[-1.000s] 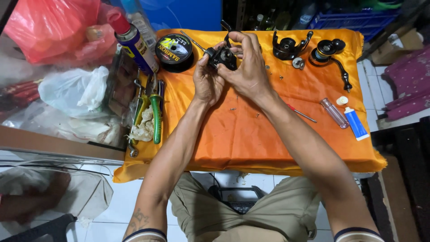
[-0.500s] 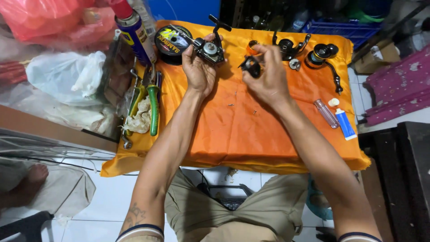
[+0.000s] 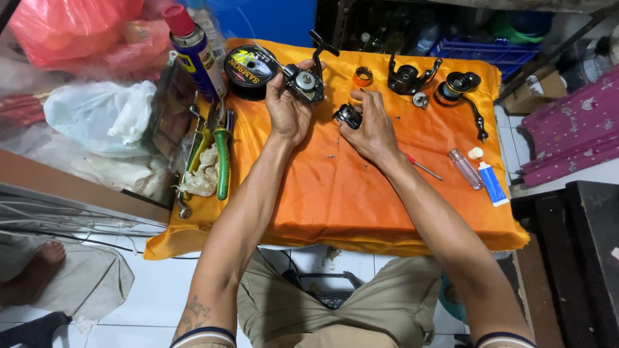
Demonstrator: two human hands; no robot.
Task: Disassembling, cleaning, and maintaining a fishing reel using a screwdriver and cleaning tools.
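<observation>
— What is the left hand [image 3: 288,109] doing?

— Its fingers are curled around a dark reel body [image 3: 305,82], holding it just above the far edge of the orange cloth [image 3: 335,200], beside the spool of line [image 3: 250,66]. The crank sticks up past the fingertips.

— And the right hand [image 3: 369,125]?

— It is closed over a small black part [image 3: 349,116], thumb and fingers pinching it low over the cloth, near the middle. Most of the part is hidden under the fingers.

— What lies about them?

— An orange ring [image 3: 362,77] just beyond the right hand, a black rotor [image 3: 409,77] further right, pliers with green handles [image 3: 223,154] on the left, and a red-capped spray can [image 3: 193,48].
</observation>
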